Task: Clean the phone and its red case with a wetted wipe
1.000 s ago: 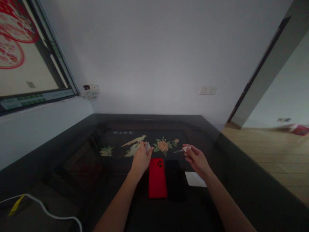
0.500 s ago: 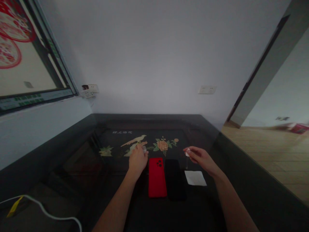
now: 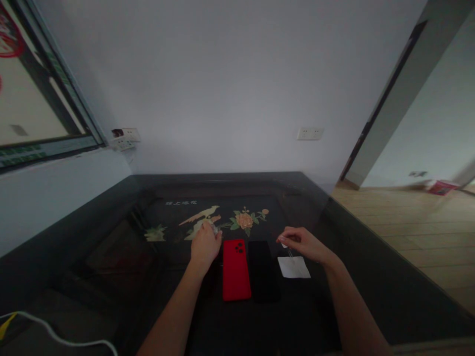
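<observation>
My left hand (image 3: 205,244) is closed over the table's painted bird, just beyond and left of a red phone (image 3: 236,274). A small pale thing (image 3: 215,229) shows at its fingertips, too blurred to name. My right hand (image 3: 305,244) pinches a small white piece (image 3: 284,245) between thumb and fingers. Thin pale lines show below that hand; whether they hang from the piece or are reflections I cannot tell. A flat white square (image 3: 294,268), like paper or cloth, lies just under my right hand. Between it and the red phone lies a black phone-shaped slab (image 3: 264,274), hard to make out against the dark top.
The glossy black table (image 3: 156,183) carries bird and flower decoration and stands against the wall. A white cable (image 3: 63,340) with a yellow tag (image 3: 6,326) curves at lower left. Wall sockets (image 3: 310,133) sit behind, a window at left, wooden floor at right.
The view has turned slightly right, so everything sits further left. My right hand has lowered nearer the white square, its fingers now pointing more downward. My left hand keeps about its place.
</observation>
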Demonstrator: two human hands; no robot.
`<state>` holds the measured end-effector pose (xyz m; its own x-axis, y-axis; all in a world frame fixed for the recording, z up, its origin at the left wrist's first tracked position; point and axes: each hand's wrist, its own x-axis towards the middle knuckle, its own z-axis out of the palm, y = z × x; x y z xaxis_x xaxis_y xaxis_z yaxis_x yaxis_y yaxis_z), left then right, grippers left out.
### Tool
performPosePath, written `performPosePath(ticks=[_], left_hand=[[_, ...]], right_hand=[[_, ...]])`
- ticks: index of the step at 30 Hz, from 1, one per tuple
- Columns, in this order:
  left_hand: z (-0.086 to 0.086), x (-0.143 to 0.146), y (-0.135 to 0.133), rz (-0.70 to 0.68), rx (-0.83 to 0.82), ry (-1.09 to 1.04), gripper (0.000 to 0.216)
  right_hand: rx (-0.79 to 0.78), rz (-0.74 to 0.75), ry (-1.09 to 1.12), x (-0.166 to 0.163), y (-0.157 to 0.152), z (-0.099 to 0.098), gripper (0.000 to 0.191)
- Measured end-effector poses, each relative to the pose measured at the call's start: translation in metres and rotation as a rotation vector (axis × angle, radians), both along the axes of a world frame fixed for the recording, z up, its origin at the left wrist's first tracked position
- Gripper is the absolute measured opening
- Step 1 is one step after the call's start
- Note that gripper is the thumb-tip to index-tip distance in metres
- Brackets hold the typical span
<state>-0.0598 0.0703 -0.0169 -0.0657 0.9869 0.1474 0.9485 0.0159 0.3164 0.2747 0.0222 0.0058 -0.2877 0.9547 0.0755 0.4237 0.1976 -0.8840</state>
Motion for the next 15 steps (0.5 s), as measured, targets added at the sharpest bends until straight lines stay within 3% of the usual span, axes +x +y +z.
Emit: performPosePath(ticks=[6, 15], left_hand=[[0.002, 0.0, -0.001, 0.024, -0.053, 0.011, 0.039], [0.001, -0.003, -0.001, 0.009, -0.044, 0.01, 0.044]], right_hand=[[-0.002, 0.079, -0.002, -0.001, -0.002, 0.004, 0.035], [-0.051, -0.097, 0.089, -0.01, -0.002, 0.009, 0.041]])
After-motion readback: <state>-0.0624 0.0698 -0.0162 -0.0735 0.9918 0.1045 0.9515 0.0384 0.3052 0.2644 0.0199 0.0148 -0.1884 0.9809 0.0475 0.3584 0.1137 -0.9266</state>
